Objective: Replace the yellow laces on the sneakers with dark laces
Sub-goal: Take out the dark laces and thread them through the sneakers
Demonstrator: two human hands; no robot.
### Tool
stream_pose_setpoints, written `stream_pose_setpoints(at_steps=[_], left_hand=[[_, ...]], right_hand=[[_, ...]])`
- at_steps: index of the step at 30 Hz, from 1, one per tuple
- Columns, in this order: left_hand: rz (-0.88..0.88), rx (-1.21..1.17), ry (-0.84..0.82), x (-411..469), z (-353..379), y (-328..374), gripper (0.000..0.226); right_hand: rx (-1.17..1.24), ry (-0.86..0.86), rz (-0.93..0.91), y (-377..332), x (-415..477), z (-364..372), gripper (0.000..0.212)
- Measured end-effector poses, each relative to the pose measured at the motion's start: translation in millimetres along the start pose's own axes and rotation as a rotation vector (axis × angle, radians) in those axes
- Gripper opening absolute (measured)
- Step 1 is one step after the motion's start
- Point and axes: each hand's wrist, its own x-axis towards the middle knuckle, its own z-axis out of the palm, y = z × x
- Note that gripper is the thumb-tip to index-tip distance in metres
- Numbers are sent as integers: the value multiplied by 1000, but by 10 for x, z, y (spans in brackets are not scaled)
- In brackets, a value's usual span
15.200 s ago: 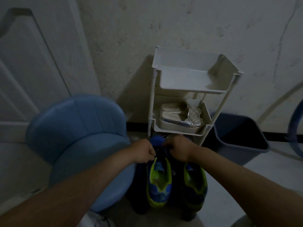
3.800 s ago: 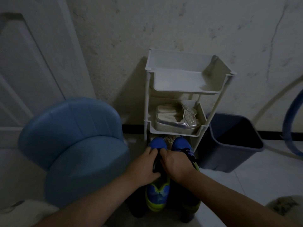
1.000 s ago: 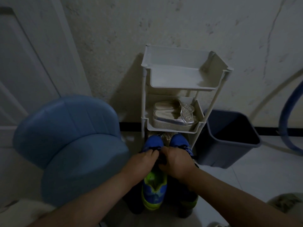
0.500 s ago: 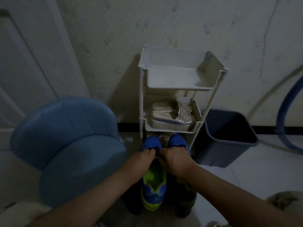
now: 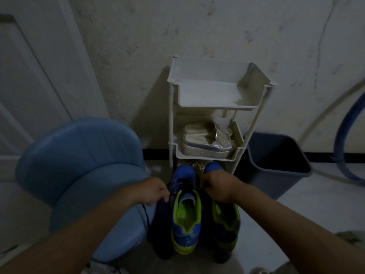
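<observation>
Two blue sneakers with lime-green lining stand side by side on the floor, toes towards the rack. The left sneaker (image 5: 185, 210) has a dark lace (image 5: 186, 182) threaded across its eyelets. My left hand (image 5: 155, 191) pinches one end of that lace, pulled out to the left, and a loose strand hangs down below it. My right hand (image 5: 217, 186) is closed at the lace's right side, above the right sneaker (image 5: 225, 224). What its fingers hold is hidden in the dim light. No yellow lace shows.
A blue round-backed chair (image 5: 83, 165) stands close on the left. A white tiered rack (image 5: 215, 107) holding silver sandals (image 5: 207, 139) is against the wall just beyond the sneakers. A dark bin (image 5: 276, 165) sits to the right, and a blue hose (image 5: 343, 135) curves at the far right.
My hands were together over the left sneaker's lacing. They have now drawn apart, the left pulling a lace end out to the left, the right shifting right.
</observation>
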Motion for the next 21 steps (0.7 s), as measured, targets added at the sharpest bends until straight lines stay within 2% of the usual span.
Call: stream_pose_setpoints(at_steps=[4, 6, 10, 13, 16, 18, 21], left_hand=[[-90, 52, -58, -112, -206, 48, 34], [-98, -55, -43, -179, -317, 123, 36], [-55, -561, -7, -245, -488, 267, 31], [89, -1001, -52, -173, -446, 350, 28], [152, -1291, -5, -80, -363, 452, 35], [183, -1406, -7, -34, -337, 502, 37], [170, -1214, 112, 9, -311, 586, 37]], right_hand=[[88, -37, 42, 59, 5, -132, 20], [290, -121, 86, 60, 5, -231, 20], [963, -277, 157, 56, -79, -435, 32], [1234, -303, 124, 25, -83, -547, 41], [1267, -287, 84, -63, -47, -569, 31], [1231, -190, 96, -114, -10, -539, 20], [1033, 27, 52, -161, 60, -534, 22]])
